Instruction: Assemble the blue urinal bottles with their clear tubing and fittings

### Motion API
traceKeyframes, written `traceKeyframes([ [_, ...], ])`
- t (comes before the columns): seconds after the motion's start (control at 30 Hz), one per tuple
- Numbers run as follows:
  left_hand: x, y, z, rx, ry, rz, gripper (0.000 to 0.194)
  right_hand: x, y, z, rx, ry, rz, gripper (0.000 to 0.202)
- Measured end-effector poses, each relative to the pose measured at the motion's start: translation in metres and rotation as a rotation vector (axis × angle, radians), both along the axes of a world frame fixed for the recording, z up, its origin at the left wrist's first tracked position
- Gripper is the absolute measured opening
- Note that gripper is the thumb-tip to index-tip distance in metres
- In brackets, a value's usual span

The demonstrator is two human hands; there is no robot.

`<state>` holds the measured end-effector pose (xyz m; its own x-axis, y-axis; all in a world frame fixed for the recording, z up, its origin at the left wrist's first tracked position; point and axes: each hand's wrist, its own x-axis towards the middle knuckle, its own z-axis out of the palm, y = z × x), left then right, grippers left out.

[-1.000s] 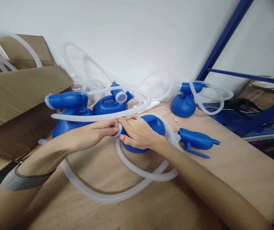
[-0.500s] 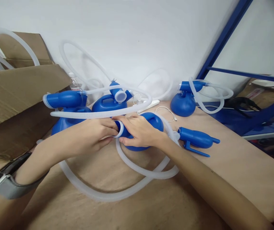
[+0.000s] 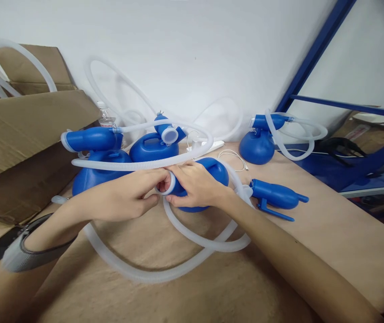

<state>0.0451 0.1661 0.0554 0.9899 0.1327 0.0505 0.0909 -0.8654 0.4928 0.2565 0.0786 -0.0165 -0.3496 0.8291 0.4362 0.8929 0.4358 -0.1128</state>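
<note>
A blue plastic urinal bottle (image 3: pixel 218 168) with a loop handle stands in the middle of the table, and a white ring (image 3: pixel 171 181) rims its open mouth, which faces left. My right hand (image 3: pixel 195 184) is wrapped around the neck just behind the ring. The fingers of my left hand (image 3: pixel 134 193) are curled inside the mouth, their tips hidden, with the thumb below the ring. A translucent corrugated hose (image 3: pixel 212 243) loops on the table below the bottle. Right of it lies a blue spout piece (image 3: pixel 274 194) with a flat arm.
More blue bottles with hoses stand behind: one at left (image 3: pixel 94 141), one near the wall (image 3: pixel 153 148), one at right (image 3: pixel 257 146). A cardboard box (image 3: pixel 27 139) fills the left side. A white cable (image 3: pixel 235 157) and a blue metal rack (image 3: pixel 316 58) are at right.
My left hand has pushed its fingers deeper into the bottle's mouth, its wrist shifting and turning slightly. My right hand stays around the neck.
</note>
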Motion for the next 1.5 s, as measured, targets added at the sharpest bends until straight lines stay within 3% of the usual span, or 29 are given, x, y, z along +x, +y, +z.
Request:
traceKeyframes([
  [0.5,0.002,0.002,-0.001,-0.064,0.035,-0.007,0.01,0.001,0.0,-0.002,0.006,-0.032,0.015,0.054],
  [1.2,-0.001,0.0,-0.005,0.001,0.029,0.004,0.007,0.0,0.003,-0.002,-0.005,-0.036,0.031,0.049],
  [1.37,0.001,-0.005,-0.005,0.012,0.016,0.059,0.004,0.001,0.004,-0.001,-0.003,-0.046,0.035,0.051],
  [1.5,0.003,-0.009,0.001,-0.076,0.014,0.14,0.019,0.004,0.004,-0.005,0.032,-0.027,0.081,0.056],
])
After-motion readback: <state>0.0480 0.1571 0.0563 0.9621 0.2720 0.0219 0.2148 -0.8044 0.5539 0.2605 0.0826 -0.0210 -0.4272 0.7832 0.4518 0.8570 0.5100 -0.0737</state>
